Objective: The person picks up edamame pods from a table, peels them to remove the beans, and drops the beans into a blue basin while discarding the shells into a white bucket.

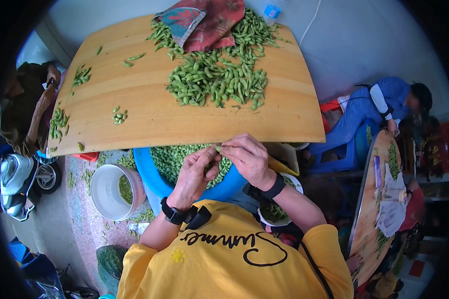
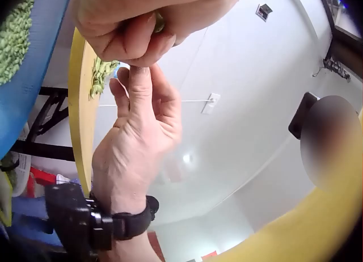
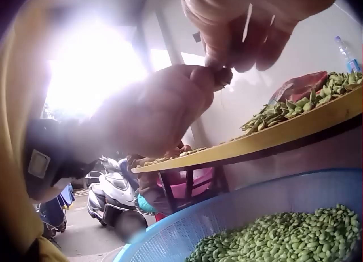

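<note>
Over the blue basin (image 1: 152, 182) of shelled green beans (image 1: 174, 159), both hands meet just off the table's near edge. A green soybean pod (image 1: 218, 148) shows at the fingertips. My right hand (image 1: 249, 159) pinches it between thumb and fingers from the right. From the left, my left hand (image 1: 197, 172) has curled fingers at the pod; a bit of green pod (image 2: 159, 22) peeks out between them in the left wrist view. Most of the pod is hidden by fingers. In the right wrist view the two hands' fingertips touch.
A heap of unshelled pods (image 1: 214, 82) lies on the wooden table (image 1: 134, 109), a red cloth (image 1: 212, 25) over its far part. A white bucket (image 1: 110, 199) stands left of the basin, a bowl (image 1: 297, 184) to its right. People sit at both sides; a scooter (image 1: 15, 182) is at far left.
</note>
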{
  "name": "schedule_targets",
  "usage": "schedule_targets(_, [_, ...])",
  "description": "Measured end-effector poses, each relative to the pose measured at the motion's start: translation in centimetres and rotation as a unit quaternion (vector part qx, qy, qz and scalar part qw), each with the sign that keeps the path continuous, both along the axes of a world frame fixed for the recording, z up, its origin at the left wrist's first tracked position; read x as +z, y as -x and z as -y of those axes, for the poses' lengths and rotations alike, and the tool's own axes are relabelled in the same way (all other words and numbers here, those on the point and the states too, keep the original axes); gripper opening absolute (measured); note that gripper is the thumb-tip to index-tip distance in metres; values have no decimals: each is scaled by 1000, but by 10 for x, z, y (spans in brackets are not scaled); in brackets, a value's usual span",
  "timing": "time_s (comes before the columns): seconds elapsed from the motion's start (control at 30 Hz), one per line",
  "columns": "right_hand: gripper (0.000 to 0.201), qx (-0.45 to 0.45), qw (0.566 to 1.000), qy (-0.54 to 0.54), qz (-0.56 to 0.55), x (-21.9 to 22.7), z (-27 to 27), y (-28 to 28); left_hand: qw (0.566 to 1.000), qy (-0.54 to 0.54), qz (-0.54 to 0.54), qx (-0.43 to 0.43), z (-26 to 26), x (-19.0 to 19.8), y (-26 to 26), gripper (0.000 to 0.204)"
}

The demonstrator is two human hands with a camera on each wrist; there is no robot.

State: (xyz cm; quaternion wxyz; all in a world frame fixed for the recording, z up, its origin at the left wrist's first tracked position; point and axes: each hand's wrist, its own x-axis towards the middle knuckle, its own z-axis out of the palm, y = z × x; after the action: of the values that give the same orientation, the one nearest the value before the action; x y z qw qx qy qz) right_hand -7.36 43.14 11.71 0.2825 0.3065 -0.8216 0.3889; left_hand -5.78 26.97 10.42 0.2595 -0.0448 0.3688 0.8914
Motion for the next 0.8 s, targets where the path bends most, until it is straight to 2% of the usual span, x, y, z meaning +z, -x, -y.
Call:
schedule_targets(0.03, [18, -1, 1000, 1, 0, 2, 1, -2, 1000, 17, -4, 15, -1, 1, 0, 25])
schedule_targets(0.13, [14, -49, 992, 8, 113, 3, 2, -8, 997, 73, -30, 20, -1, 3, 0, 22])
schedule_targets(0.23, [14, -45, 977, 62, 198, 5, 2, -11, 991, 124, -32, 28, -3, 5, -1, 19])
schedule_targets(0.33, [14, -42, 970, 97, 217, 5, 2, -13, 985, 147, -81, 24, -2, 3, -4, 22])
schedule_targets(0.4, [14, -56, 983, 69, 163, 2, 1, -12, 985, 143, -95, 2, 2, -1, -4, 22])
schedule_targets(0.53, [14, -56, 985, 37, 161, 9, 1, -11, 979, 170, -111, -9, 0, 7, -3, 29])
schedule_targets(0.6, [15, -22, 964, 64, 257, 18, 1, -9, 971, 199, -130, -10, 1, 6, -2, 29])
schedule_targets(0.63, [15, -23, 964, 65, 258, 18, 0, -7, 963, 226, -149, -10, 2, 6, -2, 30])
schedule_targets(0.7, [16, 22, 910, 125, 396, 17, -9, 1, 965, 223, -140, -2, 1, 1, -2, 27])
schedule_targets(0.73, [15, -29, 920, 30, 389, 23, -19, 18, 967, 219, -131, 7, 0, -1, -2, 25])
schedule_targets(0.77, [15, -30, 921, 30, 388, 22, -24, 29, 967, 219, -132, 6, 1, -1, -1, 25])
schedule_targets(0.8, [13, -40, 937, -53, 342, 20, -28, 38, 974, 202, -106, 8, 1, -1, -1, 24])
